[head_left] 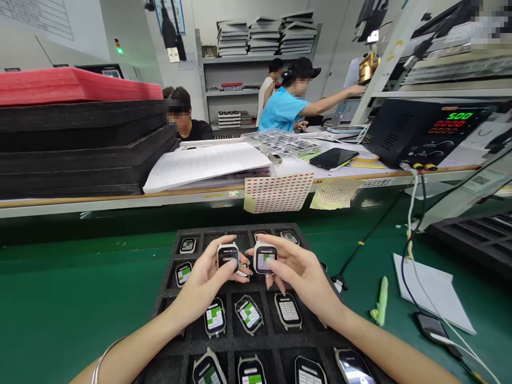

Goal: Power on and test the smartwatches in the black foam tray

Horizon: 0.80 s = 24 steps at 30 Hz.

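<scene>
My left hand (214, 272) grips a strapless smartwatch (228, 258) with a dark screen, the thumb lying on its glass. In my right hand (298, 272) is a second smartwatch (265, 259), showing a white and green grid, with the thumb at its lower right. Both are held upright side by side, a small gap apart, above a black foam tray (170, 298). Several more watch bodies lie in the tray's compartments, among them one with a green and white screen (248, 313) and one with a white grid (288, 311). My forearms cover parts of the tray.
A green mat (80, 298) covers the bench. At right lie white paper (436, 293), a green pen-like object (382, 301) and cables. Stacked black foam trays (80, 144), a phone (334, 159) and a power supply (428, 133) stand on the raised shelf. Several people sit or stand beyond.
</scene>
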{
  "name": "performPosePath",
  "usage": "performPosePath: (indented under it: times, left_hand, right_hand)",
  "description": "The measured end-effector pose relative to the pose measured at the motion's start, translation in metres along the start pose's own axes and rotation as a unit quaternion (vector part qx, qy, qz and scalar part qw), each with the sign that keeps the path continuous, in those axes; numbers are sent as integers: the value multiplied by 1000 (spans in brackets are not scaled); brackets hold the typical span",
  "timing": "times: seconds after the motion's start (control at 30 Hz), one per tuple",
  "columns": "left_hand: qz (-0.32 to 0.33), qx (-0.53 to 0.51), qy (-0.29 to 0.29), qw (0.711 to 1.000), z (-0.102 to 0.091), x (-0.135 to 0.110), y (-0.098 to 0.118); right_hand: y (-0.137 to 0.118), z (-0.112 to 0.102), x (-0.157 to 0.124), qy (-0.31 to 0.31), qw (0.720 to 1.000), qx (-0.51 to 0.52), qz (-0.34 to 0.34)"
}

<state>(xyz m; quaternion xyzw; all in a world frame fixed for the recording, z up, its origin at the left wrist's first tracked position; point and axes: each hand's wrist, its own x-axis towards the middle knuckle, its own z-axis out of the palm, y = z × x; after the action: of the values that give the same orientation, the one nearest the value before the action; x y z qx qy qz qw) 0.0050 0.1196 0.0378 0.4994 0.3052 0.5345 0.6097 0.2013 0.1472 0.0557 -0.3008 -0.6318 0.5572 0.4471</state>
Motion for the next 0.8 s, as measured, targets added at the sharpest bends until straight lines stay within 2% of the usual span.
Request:
performPosePath:
  times: [0.3,0.5,0.67,0.8]
  left_hand:
    - [11,4,27,1000,1,-1,3]
    - [23,-29,5,999,-3,-3,0]
    - [11,-7,37,999,-4,-2,1]
    - [13,3,42,999,-5,0,1]
  right_hand:
    - [-1,-2,-6,-30,999,27,5]
    - [0,-2,-6,-26,999,31,4]
    - [-2,-1,-8,-38,999,27,9]
    - [-3,0,-9,-65,997,37,21]
